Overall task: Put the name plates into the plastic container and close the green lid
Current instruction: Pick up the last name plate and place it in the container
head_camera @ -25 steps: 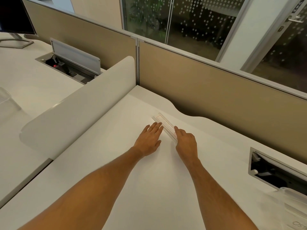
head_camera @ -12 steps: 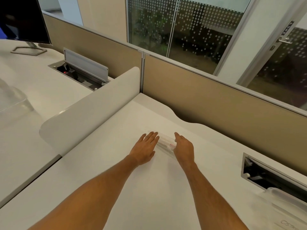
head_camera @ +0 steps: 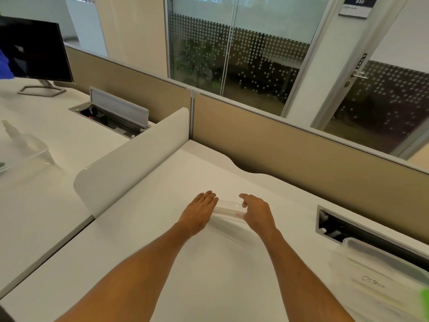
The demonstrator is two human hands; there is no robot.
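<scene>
A clear acrylic name plate [head_camera: 229, 210] with a small red mark sits on the white desk [head_camera: 209, 275] between my two hands. My left hand [head_camera: 199, 213] lies flat with fingers together against the plate's left end. My right hand [head_camera: 257, 211] curls its fingers over the plate's right end and touches it. A clear plastic container [head_camera: 380, 273] with printed lettering stands at the desk's right edge. A sliver of the green lid [head_camera: 425, 298] shows at the far right border.
An open cable tray [head_camera: 348, 231] is cut into the desk behind the container. A beige partition [head_camera: 301, 159] bounds the far side, and a white curved divider [head_camera: 132, 156] the left. The neighbouring desk holds a monitor [head_camera: 34, 49] and another clear container [head_camera: 23, 149].
Both hands have drawn the name plate toward me, and the plate has turned from diagonal to nearly crosswise. My right hand's fingers now curl over its end. The camera tilted upward.
</scene>
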